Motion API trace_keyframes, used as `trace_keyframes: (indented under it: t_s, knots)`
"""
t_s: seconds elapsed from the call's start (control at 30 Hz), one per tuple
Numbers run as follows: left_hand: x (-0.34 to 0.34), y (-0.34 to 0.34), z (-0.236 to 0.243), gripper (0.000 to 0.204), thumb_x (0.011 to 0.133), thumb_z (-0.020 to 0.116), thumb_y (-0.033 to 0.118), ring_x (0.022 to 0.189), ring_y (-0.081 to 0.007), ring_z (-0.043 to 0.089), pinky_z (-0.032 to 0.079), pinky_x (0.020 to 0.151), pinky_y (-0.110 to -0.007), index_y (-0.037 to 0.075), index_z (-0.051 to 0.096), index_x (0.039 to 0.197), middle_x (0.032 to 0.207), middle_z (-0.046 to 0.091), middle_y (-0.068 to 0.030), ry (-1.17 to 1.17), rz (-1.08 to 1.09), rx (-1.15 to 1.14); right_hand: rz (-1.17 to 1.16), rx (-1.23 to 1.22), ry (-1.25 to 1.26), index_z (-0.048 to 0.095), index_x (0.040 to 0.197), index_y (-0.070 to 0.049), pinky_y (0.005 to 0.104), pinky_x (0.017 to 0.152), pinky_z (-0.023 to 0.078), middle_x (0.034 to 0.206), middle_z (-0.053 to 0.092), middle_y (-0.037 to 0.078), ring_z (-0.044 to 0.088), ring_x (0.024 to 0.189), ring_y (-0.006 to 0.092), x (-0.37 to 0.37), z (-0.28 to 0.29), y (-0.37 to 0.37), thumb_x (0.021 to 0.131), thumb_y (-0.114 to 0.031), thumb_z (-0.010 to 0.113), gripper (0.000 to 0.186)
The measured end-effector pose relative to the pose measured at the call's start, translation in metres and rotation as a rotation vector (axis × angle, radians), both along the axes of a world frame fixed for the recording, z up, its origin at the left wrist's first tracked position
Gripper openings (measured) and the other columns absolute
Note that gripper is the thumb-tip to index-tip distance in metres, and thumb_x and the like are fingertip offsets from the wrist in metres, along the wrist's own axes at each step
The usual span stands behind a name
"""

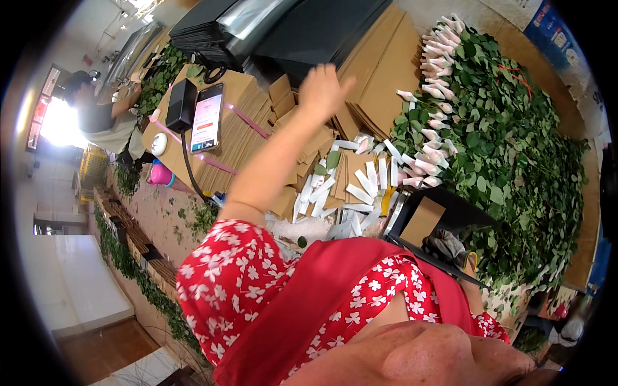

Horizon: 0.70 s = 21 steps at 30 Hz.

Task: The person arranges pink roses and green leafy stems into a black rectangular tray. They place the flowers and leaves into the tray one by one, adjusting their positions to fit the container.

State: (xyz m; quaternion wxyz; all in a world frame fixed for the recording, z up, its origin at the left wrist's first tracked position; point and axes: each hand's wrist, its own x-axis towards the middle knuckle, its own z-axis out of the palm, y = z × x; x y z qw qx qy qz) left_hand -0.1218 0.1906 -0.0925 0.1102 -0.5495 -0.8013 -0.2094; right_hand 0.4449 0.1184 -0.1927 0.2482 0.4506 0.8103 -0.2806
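Left hand (322,93), bare: at 12 o'clock of the view, over the lower edge of a stack of black sheets (309,38); thumb apart, fingers blurred, contact and grip cannot be told. Right hand (445,243), apparently in a grey glove with yellow: at 4 o'clock, at the near side of a black open-sided holder (412,209) with a cardboard piece (421,220) inside; its grip cannot be told. Roses, one large leafy heap (508,141), buds in pale sleeves: 2 to 3 o'clock. White strips (359,193), loose, several: near centre, towards 3 o'clock. Phone (206,118), lit, on stacked cardboard (243,100): 10 o'clock. Co-worker (96,122): farther out, 10 o'clock.
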Motion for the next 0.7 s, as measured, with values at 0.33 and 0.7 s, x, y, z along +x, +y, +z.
trace_keyframes:
  t_s: [0.33, 0.7]
  knots:
    - [0.072, 0.012, -0.088, 0.058, 0.085, 0.058, -0.001, 0.094, -0.0346, 0.063, 0.057, 0.077, -0.04, 0.004, 0.043, 0.141, 0.124, 0.051, -0.0213, 0.052, -0.005, 0.116, 0.028, -0.004, -0.007, 0.07, 0.09, -0.005, 0.0335, 0.067, 0.052, 0.084, 0.072, 0.006, 0.068, 0.076, 0.0195, -0.004, 0.006, 0.0, 0.095, -0.039, 0.055, 0.037]
    - [0.102, -0.039, -0.062, 0.047, 0.088, 0.061, 0.012, 0.126, -0.0386, 0.047, 0.037, 0.105, -0.053, 0.008, 0.052, 0.134, 0.136, 0.051, -0.0199, 0.119, -0.096, 0.241, 0.174, -0.285, 0.066, 0.071, 0.087, -0.006, 0.0342, 0.065, 0.052, 0.08, 0.072, 0.005, 0.068, 0.073, 0.0196, -0.089, -0.002, 0.062, 0.095, -0.041, 0.055, 0.039]
